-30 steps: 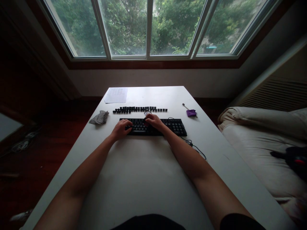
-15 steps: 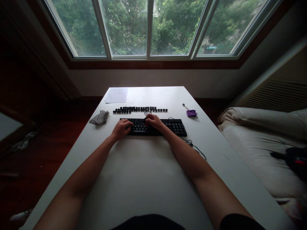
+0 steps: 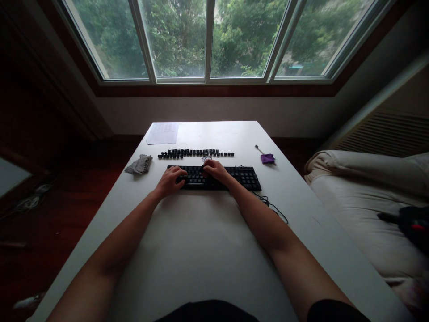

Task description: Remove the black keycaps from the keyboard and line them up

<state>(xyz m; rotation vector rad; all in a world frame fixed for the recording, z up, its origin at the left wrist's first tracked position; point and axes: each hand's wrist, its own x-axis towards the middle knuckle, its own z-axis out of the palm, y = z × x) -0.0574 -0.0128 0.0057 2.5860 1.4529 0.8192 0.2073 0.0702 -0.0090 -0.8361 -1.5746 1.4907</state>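
Two hands meet one black keyboard [image 3: 195, 176] directly beneath them, its long axis running left to right across the table [image 3: 204, 255]. The left hand [image 3: 169, 180] rests on its left end, thumb and fingers bent; whether they grip anything cannot be told. The right hand [image 3: 216, 171], near the middle, has its fingertips drawn together around a small looped tool [image 3: 207, 158], partly hidden. Loose keycaps [image 3: 189, 154] lie in rows just beyond the keyboard's far edge, parallel to it, with the right hand the nearer of the two.

On the white tabletop, a grey cloth [image 3: 139, 164] lies to the left, paper [image 3: 162, 133] at the far left, a purple cloth [image 3: 267, 158] to the right. A window [image 3: 181, 40] fills the far wall; a pale sofa [image 3: 351, 197] stands right.
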